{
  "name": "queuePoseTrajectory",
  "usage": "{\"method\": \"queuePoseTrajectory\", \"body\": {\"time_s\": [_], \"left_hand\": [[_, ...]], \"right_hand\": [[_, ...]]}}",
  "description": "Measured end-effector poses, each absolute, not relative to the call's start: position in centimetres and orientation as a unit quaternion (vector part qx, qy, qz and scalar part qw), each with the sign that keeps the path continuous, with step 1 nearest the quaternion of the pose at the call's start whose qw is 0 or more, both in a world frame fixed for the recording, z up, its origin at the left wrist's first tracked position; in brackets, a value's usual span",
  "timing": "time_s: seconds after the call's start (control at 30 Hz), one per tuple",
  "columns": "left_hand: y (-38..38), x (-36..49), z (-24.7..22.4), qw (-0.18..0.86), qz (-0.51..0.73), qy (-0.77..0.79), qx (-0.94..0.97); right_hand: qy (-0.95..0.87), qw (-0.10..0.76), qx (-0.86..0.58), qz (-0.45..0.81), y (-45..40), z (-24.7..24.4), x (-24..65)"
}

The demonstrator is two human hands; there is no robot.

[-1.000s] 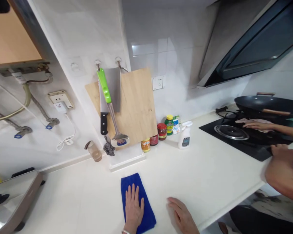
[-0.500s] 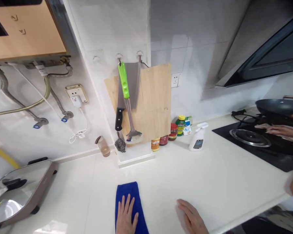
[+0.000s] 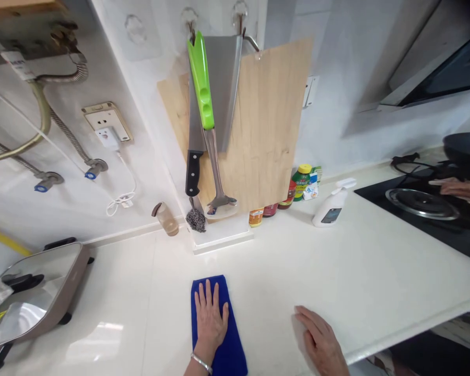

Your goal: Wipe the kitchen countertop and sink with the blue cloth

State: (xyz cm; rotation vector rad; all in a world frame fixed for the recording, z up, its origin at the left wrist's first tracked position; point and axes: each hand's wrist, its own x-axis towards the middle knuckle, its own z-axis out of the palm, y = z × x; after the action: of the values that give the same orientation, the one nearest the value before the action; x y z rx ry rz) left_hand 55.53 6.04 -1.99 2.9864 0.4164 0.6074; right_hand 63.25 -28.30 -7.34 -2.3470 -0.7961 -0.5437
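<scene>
White stone countertop (image 3: 149, 292), viewed from above. At its far left edge sits a lidded electric cooker (image 3: 35, 297), with a shiny lid and a black handle. On the wall above it, braided hoses run to blue-marked valves (image 3: 47, 181), and a plug sits in a wall socket (image 3: 107, 121). Along the back of the countertop stands a small tan bottle (image 3: 166, 219), just beside a steel wool scrubber (image 3: 196, 220). A wide-bladed kitchen knife (image 3: 223, 78) with a black handle hangs from the wall, overlapped by a green-handled slotted turner (image 3: 201, 78), both in front of a pale wooden cutting board (image 3: 272, 125). Small jars of condiments (image 3: 301, 183) are bunched at the board's right corner, then a white spray bottle (image 3: 331, 209). Front of the countertop, centre: the blue microfiber cloth (image 3: 219, 334) lies folded lengthwise, running off the bottom of the view. The left hand (image 3: 210, 324), with a metal bracelet (image 3: 201, 362) at the wrist, presses flat on the cloth, fingers spread. To the right and well apart from the cloth, the right hand (image 3: 321, 339) lies open on the bare stone near the front edge, fingers close together. At far right, a co-worker's hand (image 3: 462, 188) reaches over a black gas hob (image 3: 423, 203), below a dark wok (image 3: 466, 149).
</scene>
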Motion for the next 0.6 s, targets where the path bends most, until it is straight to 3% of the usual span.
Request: {"method": "queuePoseTrajectory", "body": {"time_s": [0.6], "left_hand": [[3.7, 69.7, -1.2, 0.102, 0.165, 0.14, 0.971]], "right_hand": [[-0.278, 0.297, -0.894, -0.188, -27.8, -6.2, 63.4]]}}
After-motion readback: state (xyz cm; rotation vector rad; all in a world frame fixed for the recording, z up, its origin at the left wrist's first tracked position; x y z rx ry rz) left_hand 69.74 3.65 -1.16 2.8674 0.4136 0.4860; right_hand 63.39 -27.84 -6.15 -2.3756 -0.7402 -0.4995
